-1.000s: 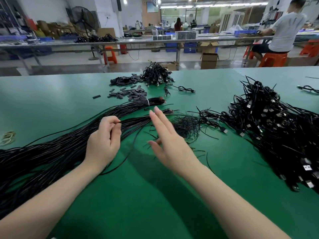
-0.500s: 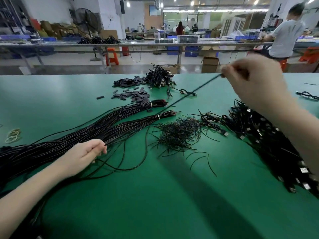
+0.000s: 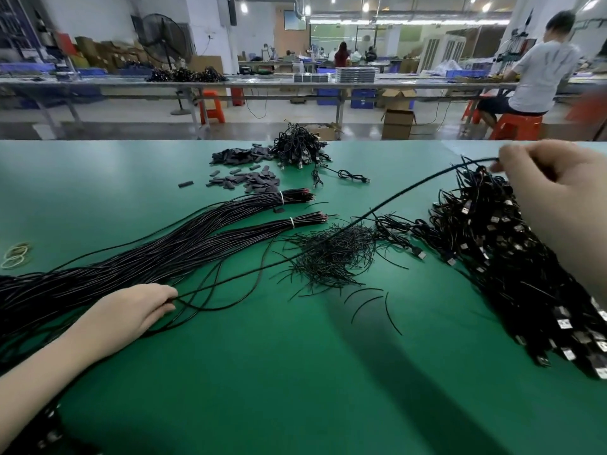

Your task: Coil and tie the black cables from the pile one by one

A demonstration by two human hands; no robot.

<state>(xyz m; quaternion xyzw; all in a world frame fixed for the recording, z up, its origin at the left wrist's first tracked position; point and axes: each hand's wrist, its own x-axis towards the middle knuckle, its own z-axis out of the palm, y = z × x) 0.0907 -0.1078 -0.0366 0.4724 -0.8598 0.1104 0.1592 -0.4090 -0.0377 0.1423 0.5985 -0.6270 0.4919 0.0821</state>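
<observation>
The left hand (image 3: 131, 310) is lying low on the green table (image 3: 295, 372), just right of the long pile (image 3: 98, 274) of loose black cables, and its fingertips are pinching one cable (image 3: 328, 244) where it leaves the strands. From there that cable is running up and right, taut, crossing over the small heap of twist ties (image 3: 331, 254) that sits right of the pile. Further right, the right hand (image 3: 538, 178) is raised above the heap of finished coils (image 3: 492, 257), fingers curled and gripping the cable's far end.

The step looks like drawing a single cable clear. To do it well, I'd say the left fingers should be letting the line slide under light pressure, so neighbouring strands are staying put. The right hand should be pulling high and steadily, keeping the line off the ties, which could snag and scatter. A slack loop (image 3: 230, 300) is lying right of the left hand; it may kink if tugged hard.
</observation>
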